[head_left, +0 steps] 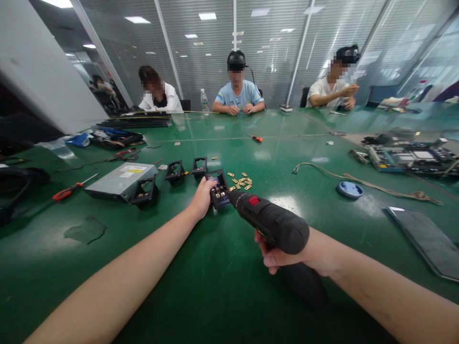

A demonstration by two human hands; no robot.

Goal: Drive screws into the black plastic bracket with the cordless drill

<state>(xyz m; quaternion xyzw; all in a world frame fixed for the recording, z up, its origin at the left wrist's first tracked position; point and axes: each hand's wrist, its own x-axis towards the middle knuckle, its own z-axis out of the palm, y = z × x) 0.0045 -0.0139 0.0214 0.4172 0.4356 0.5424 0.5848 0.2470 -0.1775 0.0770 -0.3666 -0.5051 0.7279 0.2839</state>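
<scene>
My left hand grips the left side of a black plastic housing with small metal terminals inside, tilted on the green table. In my right hand is a black cordless screwdriver with a red switch on top. Its tip meets the housing's right side; the bit's exact contact point is hidden. Several small brass plates lie scattered just beyond the housing. Similar black housings stand to the left, one behind my left hand, another farther left, and one against a silver disc drive.
The silver disc drive and an orange screwdriver lie left. On the right are a blue round object, a cable, a phone-like slab and circuit boards. Three people sit across the table.
</scene>
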